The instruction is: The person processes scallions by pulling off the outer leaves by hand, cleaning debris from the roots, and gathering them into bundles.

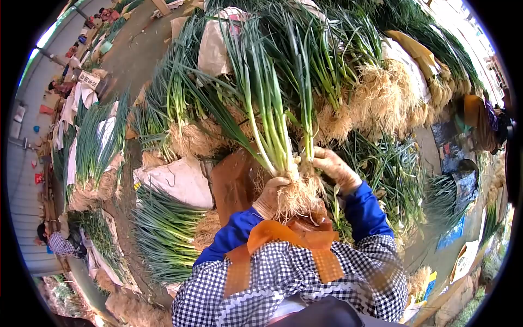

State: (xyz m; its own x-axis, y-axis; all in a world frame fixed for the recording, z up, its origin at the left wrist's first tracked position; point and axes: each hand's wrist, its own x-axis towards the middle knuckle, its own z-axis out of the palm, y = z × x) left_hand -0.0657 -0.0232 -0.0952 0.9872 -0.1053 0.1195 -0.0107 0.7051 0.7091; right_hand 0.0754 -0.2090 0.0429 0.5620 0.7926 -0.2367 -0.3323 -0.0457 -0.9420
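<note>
My left hand (271,197), in a pale glove, is closed around the root end of a bunch of green onions (275,125). The long leaves point away from me and the pale roots (297,200) hang toward my lap. To the right, my right hand (333,168), also gloved, grips a smaller bunch of green onions (308,122) low on its white stems, right beside the first bunch. Its fingertips are partly hidden by the stems and roots. Below both hands lies an orange-brown apron (283,233) over my checked smock.
Heaped green onions (327,60) with bushy roots stretch across the far side. A trimmed pile (166,231) lies at my left beside a white sack (177,181). Loose leaves (384,174) cover the ground at right. Another person (60,242) is at far left.
</note>
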